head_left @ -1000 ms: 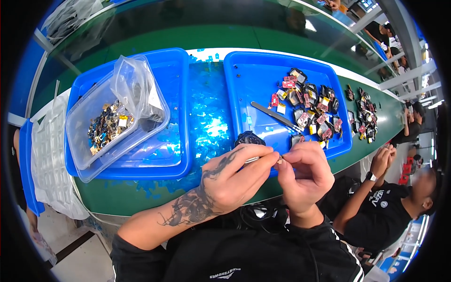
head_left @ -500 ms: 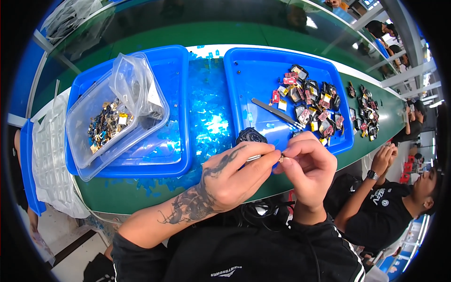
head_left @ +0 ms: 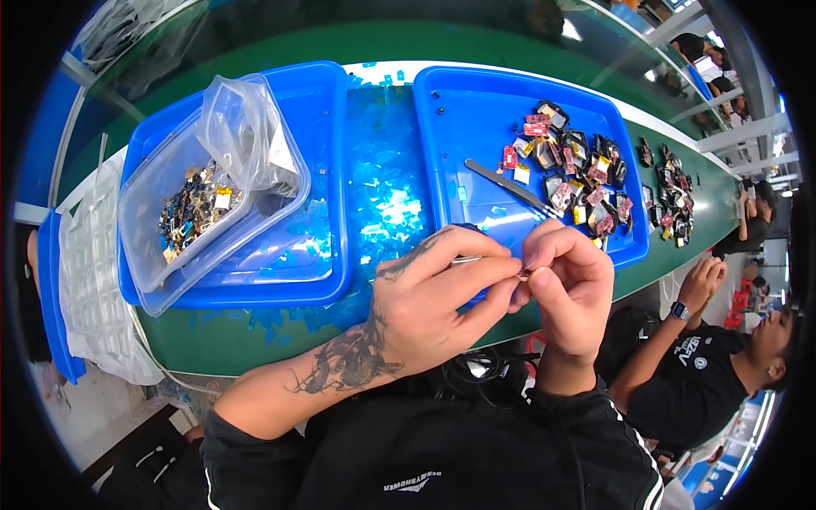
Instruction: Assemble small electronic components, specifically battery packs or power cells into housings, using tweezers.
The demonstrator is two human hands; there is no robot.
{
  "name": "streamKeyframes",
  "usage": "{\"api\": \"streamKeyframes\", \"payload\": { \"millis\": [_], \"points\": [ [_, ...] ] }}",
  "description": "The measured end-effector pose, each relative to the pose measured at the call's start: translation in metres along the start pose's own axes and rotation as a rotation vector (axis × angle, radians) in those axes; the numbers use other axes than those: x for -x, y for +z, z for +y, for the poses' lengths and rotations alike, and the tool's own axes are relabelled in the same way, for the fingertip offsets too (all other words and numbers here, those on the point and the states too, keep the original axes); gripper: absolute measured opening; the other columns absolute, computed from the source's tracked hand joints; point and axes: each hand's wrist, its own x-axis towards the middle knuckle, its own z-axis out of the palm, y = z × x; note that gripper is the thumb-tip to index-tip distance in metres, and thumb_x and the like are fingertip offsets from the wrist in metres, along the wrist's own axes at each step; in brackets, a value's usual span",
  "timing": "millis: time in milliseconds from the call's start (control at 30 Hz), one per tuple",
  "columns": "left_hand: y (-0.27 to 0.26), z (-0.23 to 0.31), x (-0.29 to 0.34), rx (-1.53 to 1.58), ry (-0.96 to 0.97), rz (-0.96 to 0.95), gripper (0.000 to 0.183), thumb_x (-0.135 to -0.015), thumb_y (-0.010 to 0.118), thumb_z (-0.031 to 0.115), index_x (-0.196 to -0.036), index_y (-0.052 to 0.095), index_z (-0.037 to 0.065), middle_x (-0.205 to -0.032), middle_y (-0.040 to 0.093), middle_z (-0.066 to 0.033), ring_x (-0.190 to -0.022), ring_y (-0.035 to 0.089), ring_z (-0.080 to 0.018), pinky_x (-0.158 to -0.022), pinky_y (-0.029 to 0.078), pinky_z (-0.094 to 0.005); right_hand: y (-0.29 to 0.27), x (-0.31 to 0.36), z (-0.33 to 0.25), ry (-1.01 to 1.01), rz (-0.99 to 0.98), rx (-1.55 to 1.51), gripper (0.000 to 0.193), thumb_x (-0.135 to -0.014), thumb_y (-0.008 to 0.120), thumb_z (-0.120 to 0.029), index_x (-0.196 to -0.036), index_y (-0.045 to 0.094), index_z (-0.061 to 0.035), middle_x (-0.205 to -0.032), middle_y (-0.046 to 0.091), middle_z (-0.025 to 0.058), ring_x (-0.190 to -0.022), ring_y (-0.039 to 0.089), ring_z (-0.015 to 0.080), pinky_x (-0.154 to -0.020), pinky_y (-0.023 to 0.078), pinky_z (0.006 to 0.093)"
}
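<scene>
In front of me my two hands meet at the fingertips. My left hand (head_left: 438, 293), with a tattooed forearm, is closed; a slim metal tool (head_left: 466, 259) shows between its fingers. My right hand (head_left: 568, 293) pinches a tiny gold-and-dark electronic part (head_left: 524, 274) against the left fingertips; its exact kind is too small to tell. Behind the left knuckles a bit of a dark, rounded object (head_left: 467, 227) peeks out, mostly hidden. Just beyond lies the right blue tray (head_left: 450, 153), holding metal tweezers (head_left: 510, 189) and a heap of small black device housings (head_left: 586, 170) with red boards and yellow-taped pieces.
On the left, a blue tray (head_left: 327, 110) bears a clear plastic box (head_left: 140, 246) of small metallic parts and a plastic bag (head_left: 234, 127). Blue film pieces (head_left: 382, 187) cover the green table between trays. More devices (head_left: 676, 195) lie farther right. A person (head_left: 705, 374) sits at right.
Both hands have shifted slightly right and stay together at the fingertips. The dark rounded object, plainer before, is now mostly behind my left hand. The trays appear a little higher in view.
</scene>
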Motion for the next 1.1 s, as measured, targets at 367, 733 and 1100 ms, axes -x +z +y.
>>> {"api": "streamKeyframes", "payload": {
  "millis": [367, 733, 1100],
  "points": [
    [-0.001, 0.001, 0.000, 0.042, -0.086, -0.001, 0.018, -0.071, 0.073, -0.006, -0.087, 0.071, 0.002, -0.088, 0.066, -0.0092, -0.075, 0.067, -0.0171, -0.063, 0.055, -0.0262, 0.012, 0.004, 0.010, -0.396, 0.146, 0.528, 0.011, -0.080, 0.065, 0.010, -0.088, 0.059, 0.0072, -0.091, 0.055, 0.0122, -0.073, 0.059, 0.0128, -0.058, 0.052, 0.0213],
    [0.001, -0.001, 0.002, 0.035, -0.079, 0.052, 0.020, -0.070, 0.073, -0.007, -0.087, 0.072, 0.003, -0.086, 0.067, -0.0081, -0.074, 0.067, -0.0159, -0.061, 0.054, -0.0252, 0.015, 0.003, 0.014, -0.614, 0.242, 0.894, 0.022, -0.067, 0.073, 0.011, -0.084, 0.064, 0.0010, -0.080, 0.060, 0.0107, -0.068, 0.059, 0.0181, -0.056, 0.046, 0.0255],
    [0.000, 0.003, 0.004, -0.051, -0.004, 0.006, 0.024, -0.070, 0.075, -0.004, -0.091, 0.072, 0.006, -0.088, 0.067, -0.0063, -0.076, 0.068, -0.0175, -0.063, 0.055, -0.0266, 0.015, 0.006, 0.021, -0.583, 0.264, 0.928, 0.020, -0.074, 0.067, 0.009, -0.088, 0.057, -0.0011, -0.083, 0.059, 0.0111, -0.073, 0.056, 0.0224, -0.061, 0.046, 0.0303]
  ]
}}
